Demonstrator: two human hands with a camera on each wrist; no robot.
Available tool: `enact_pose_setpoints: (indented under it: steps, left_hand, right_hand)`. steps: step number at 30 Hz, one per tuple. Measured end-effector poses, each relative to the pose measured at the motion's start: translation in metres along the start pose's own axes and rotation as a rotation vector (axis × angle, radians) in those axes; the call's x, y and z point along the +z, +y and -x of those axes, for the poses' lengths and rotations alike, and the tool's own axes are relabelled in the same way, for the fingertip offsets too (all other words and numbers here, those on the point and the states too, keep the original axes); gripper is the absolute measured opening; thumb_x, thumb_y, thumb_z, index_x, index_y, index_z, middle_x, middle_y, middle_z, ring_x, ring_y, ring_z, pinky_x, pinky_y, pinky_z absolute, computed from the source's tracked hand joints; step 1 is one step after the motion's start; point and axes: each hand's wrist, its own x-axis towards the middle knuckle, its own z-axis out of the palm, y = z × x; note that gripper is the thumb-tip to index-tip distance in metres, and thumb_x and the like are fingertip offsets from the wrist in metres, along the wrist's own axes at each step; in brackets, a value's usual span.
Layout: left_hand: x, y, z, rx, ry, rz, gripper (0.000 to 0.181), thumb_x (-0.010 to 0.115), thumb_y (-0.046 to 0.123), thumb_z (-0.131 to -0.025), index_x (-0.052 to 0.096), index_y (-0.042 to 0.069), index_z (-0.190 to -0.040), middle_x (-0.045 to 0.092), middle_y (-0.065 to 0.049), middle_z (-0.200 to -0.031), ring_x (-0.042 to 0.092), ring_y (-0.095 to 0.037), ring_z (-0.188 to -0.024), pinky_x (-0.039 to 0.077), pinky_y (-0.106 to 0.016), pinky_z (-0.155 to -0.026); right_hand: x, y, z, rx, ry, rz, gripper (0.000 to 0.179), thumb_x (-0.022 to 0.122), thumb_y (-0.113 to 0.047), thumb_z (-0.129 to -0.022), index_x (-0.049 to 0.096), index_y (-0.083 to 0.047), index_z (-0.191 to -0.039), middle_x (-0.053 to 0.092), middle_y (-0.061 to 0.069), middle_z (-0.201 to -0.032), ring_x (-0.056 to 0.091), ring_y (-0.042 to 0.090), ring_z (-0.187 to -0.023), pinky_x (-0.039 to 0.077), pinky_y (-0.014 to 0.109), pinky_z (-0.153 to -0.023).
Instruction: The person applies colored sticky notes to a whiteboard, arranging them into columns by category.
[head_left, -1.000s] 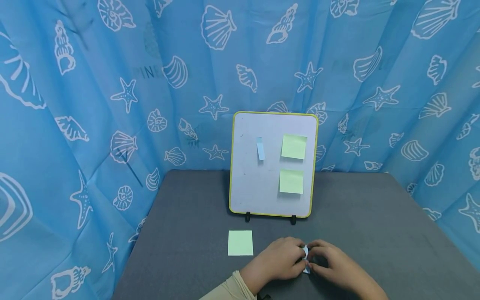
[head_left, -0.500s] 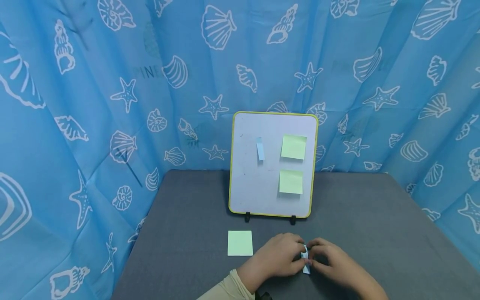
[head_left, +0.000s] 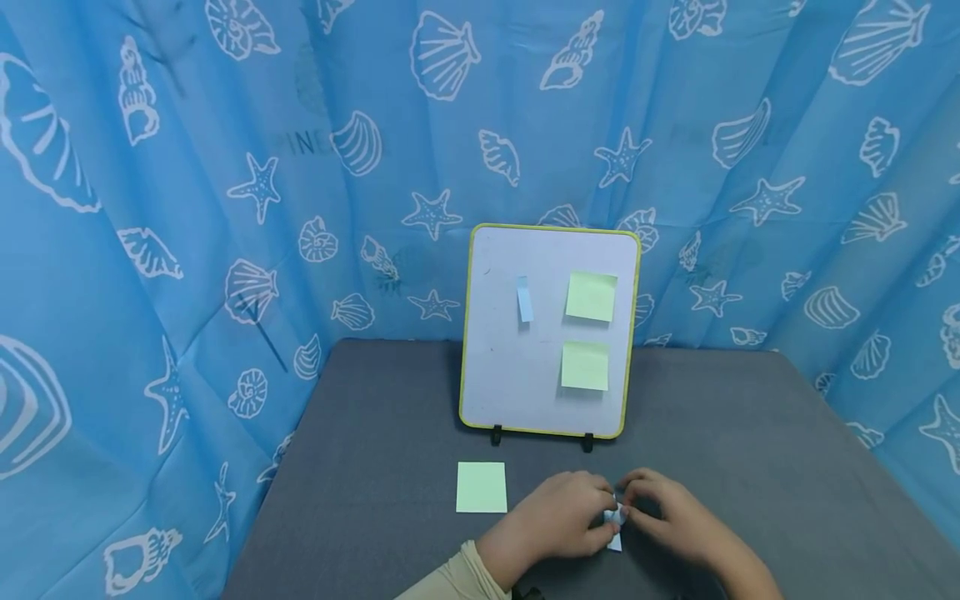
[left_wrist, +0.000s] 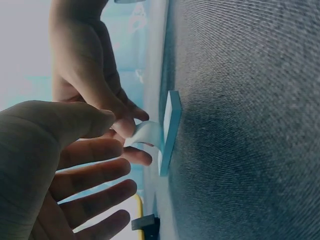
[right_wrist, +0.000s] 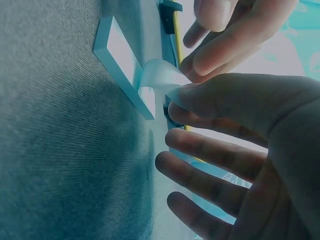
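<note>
A small narrow pad of pale blue sticky notes [head_left: 615, 542] lies on the table between my hands. Its top sticky note [right_wrist: 162, 75] curls up from the pad while its other part stays attached. My right hand [head_left: 671, 517] pinches the lifted end between thumb and index finger, its other fingers spread. My left hand [head_left: 555, 518] hovers close on the pad's other side; in the left wrist view its fingers [left_wrist: 95, 177] are loosely extended, and I see nothing held in them. The pad's thick edge [left_wrist: 172, 130] shows in the left wrist view.
A yellow-rimmed whiteboard [head_left: 517, 379] stands behind on black feet [head_left: 497, 435], bearing two green sticky notes [head_left: 591, 296] and a narrow blue one [head_left: 524, 300]. A square green note pad [head_left: 482, 487] lies left of my hands on the grey table [head_left: 375, 467]. A blue shell-patterned curtain [head_left: 405, 167] hangs behind.
The blue top note has risen into a curl, its end now in my right fingers. My right hand has shifted slightly; my left hand stays nearly in place.
</note>
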Motion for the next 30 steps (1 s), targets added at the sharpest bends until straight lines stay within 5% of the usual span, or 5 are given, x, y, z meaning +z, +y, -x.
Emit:
enact_pose_setpoints:
  steps: [3,10,18,30]
  left_hand:
    - [-0.002,0.001,0.000,0.006,-0.001,-0.004,0.024,0.062,0.033,-0.108,0.080,0.022,-0.119,0.074,0.012,-0.113,0.065,0.007,-0.095,0.051,-0.008,-0.080]
    - [-0.004,0.009,0.001,0.025,-0.008,-0.020,0.022,0.064,0.031,-0.107,0.078,0.021,-0.121,0.069,0.012,-0.097,0.046,0.010,-0.067,0.037,-0.006,-0.059]
    - [0.002,0.013,0.000,0.031,-0.055,-0.048,0.018,0.062,0.033,-0.108,0.077,0.024,-0.105,0.063,0.015,-0.091,0.045,0.010,-0.063,0.035,-0.008,-0.056]
    - [0.009,0.012,-0.002,0.035,-0.090,-0.052,0.020,0.061,0.035,-0.109,0.078,0.026,-0.112,0.067,0.016,-0.097,0.050,0.011,-0.071,0.040,-0.008,-0.060]
  right_hand:
    - [0.000,0.001,-0.001,0.003,0.013,0.014,0.013,0.071,-0.028,-0.103,0.071,-0.025,-0.091,0.069,0.006,-0.125,0.068,0.025,-0.110,0.058,0.037,-0.083]
    - [-0.002,0.005,-0.003,0.009,0.023,0.011,0.013,0.071,-0.028,-0.103,0.071,-0.025,-0.090,0.069,0.007,-0.126,0.068,0.027,-0.111,0.058,0.036,-0.084]
    - [-0.004,0.008,-0.007,0.039,0.011,-0.004,0.013,0.071,-0.028,-0.103,0.071,-0.024,-0.091,0.069,0.008,-0.126,0.068,0.031,-0.112,0.059,0.044,-0.087]
    - [-0.004,0.012,-0.010,0.008,0.023,0.011,0.012,0.071,-0.028,-0.103,0.070,-0.025,-0.091,0.069,0.010,-0.127,0.069,0.029,-0.112,0.058,0.037,-0.085]
